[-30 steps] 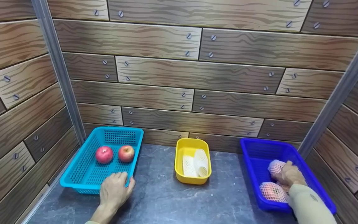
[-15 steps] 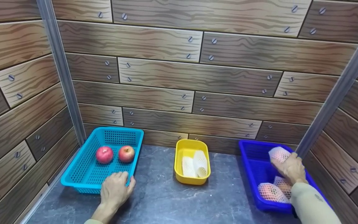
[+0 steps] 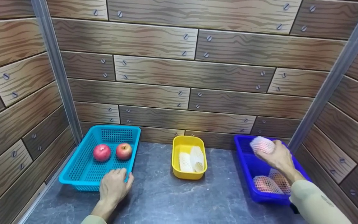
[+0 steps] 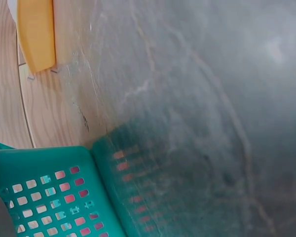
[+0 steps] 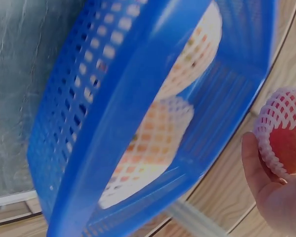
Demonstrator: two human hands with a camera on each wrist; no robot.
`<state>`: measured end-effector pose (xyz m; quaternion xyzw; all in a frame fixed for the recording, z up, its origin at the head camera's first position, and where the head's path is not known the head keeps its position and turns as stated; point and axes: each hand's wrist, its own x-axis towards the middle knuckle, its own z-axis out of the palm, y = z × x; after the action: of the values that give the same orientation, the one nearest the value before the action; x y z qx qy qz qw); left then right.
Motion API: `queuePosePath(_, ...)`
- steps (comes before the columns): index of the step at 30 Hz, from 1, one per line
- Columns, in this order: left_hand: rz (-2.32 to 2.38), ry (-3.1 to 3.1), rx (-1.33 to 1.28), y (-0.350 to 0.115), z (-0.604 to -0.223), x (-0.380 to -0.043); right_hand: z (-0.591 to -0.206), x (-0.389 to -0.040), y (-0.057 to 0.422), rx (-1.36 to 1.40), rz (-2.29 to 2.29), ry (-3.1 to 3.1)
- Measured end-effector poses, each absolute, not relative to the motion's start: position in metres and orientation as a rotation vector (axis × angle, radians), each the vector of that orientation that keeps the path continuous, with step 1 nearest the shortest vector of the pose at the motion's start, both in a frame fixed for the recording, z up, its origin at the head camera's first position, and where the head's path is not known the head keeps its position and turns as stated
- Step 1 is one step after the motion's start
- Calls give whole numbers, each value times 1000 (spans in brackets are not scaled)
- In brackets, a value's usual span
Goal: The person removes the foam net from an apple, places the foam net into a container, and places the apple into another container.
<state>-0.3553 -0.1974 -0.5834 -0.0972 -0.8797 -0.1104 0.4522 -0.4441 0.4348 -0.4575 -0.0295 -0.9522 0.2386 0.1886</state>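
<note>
My right hand [image 3: 279, 157] holds an apple in a white foam net [image 3: 262, 145] above the blue basket [image 3: 244, 168]. In the right wrist view the thumb and fingers lie round that apple [image 5: 290, 148], whose bare red skin shows at one end of the net. Two more netted apples, a near one [image 3: 266, 184] and its neighbour [image 3: 280, 179], lie in the blue basket. On the left, my left hand [image 3: 113, 188] grips the front right rim of a teal basket [image 3: 73, 179], fingertips hidden. Two bare apples, one red [image 3: 102, 152] and one red-yellow [image 3: 123, 151], sit inside it.
A small yellow bin [image 3: 189, 175] stands between the baskets with white foam nets [image 3: 196, 157] in it. All stand on a dark grey marbled tabletop [image 3: 166, 202]. Wood-patterned walls [image 3: 154, 96] enclose the back and both sides.
My right hand has lifted the netted apple out of the blue basket, up and to the left. The left hand stays at the teal basket's rim.
</note>
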Motion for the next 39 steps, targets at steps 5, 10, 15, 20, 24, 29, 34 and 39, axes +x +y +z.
queuePosePath(5, -280, -2169, -241, -199, -584, -356, -450, -428, 405, 42, 694, -2667)
queuePosePath(10, -287, -2151, -249, -198, -584, -357, -447, -409, 371, 174, 741, -2652)
queuePosePath(15, -284, -2151, -260, -197, -585, -357, -448, -379, 330, 309, 898, -2667)
queuePosePath(20, -290, -2145, -258, -197, -585, -357, -456, -348, 286, 507, 996, -2700)
queuePosePath(24, -292, -2167, -247, -198, -586, -356, -471, -332, 259, 692, 954, -2707)
queuePosePath(29, -291, -2186, -242, -197, -586, -353, -499, -320, 235, 824, 894, -2697)
queuePosePath(34, -291, -2178, -239, -196, -586, -354, -529, -315, 222, 832, 844, -2715)
queuePosePath(39, -301, -2185, -232, -197, -584, -355, -550, -313, 216, 829, 834, -2724)
